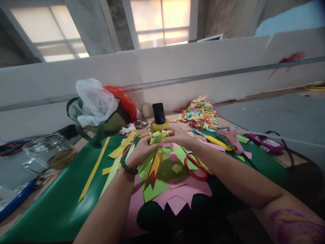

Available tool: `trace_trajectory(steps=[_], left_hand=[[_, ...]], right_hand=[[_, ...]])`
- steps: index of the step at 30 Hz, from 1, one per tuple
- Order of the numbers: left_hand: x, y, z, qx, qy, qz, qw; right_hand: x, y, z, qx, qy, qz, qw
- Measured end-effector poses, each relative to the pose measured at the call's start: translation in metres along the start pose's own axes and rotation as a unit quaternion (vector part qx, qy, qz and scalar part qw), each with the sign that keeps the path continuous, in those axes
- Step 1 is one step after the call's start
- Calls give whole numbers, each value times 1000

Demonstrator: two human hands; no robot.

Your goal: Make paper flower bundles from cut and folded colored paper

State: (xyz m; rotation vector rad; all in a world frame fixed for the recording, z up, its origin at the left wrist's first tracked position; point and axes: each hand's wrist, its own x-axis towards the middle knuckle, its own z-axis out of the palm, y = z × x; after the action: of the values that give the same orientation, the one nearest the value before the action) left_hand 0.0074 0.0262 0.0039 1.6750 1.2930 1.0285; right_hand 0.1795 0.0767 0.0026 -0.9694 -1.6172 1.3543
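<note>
My left hand (144, 149) and my right hand (176, 136) meet over the middle of the mat. Between their closed fingers is a light green and yellow folded paper piece (157, 137). Just below it hangs or lies a yellow paper ribbon with red edges (154, 166); whether it joins the held piece I cannot tell. Under the hands lie a green paper sheet (152, 189) and cut pink paper (175, 200). Beside my right forearm rest red-handled scissors (195, 169), partly covered by the arm.
Yellow paper strips (95, 169) lie left on the green mat (68, 189). A pink glue gun (232, 139), a yellow cutter (219, 142) and a purple device (265, 143) are right. Behind stand a phone (158, 113) and a heap of paper scraps (199, 113). A bag (109, 118) sits back left.
</note>
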Motion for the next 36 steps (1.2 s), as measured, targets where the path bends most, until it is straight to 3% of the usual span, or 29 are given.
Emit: trace_trajectory(steps=[13, 19, 25, 29, 36], left_hand=[[1, 2, 2, 32, 0, 3, 999], [1, 0, 2, 40, 4, 6, 999], [-1, 4, 3, -2, 24, -9, 1000], [0, 4, 3, 6, 36, -5, 999], [3, 0, 7, -6, 21, 20, 1000]], right_hand=[[0, 5, 5, 28, -6, -31, 999], [0, 4, 1, -22, -19, -26, 999], [9, 1, -11, -23, 35, -34, 999], [6, 1, -7, -6, 25, -43, 999], [3, 9, 6, -102, 30, -63, 992]])
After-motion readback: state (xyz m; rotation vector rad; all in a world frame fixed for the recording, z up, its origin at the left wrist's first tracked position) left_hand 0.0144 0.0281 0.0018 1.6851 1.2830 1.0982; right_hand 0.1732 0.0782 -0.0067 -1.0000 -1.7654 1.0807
